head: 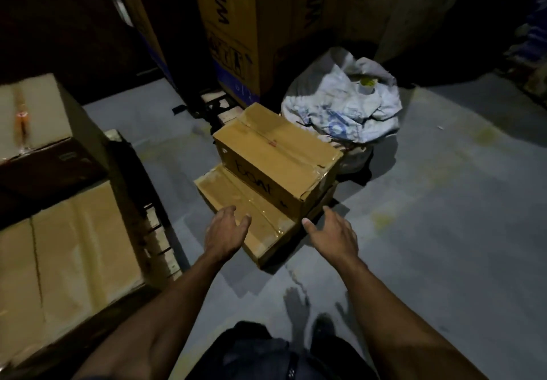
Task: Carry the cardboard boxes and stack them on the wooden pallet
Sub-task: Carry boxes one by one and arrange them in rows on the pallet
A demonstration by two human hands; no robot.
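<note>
Two brown cardboard boxes sit stacked on the grey floor in the middle. The upper box (276,154) has taped seams and black handwriting on its near side; it rests on the far part of the flatter lower box (236,202). My left hand (226,233) hovers open over the lower box's near left corner. My right hand (333,230) is open just off its near right corner, not touching. At the left, boxes (74,249) are stacked on a wooden pallet (161,237), whose slats show at the edge.
A crumpled white plastic sack (343,107) lies right behind the two boxes. Tall printed cartons (233,30) stand along the back. More boxes (32,113) pile up at far left. Grey floor (444,216) stretches to the right. My dark trousers show at the bottom.
</note>
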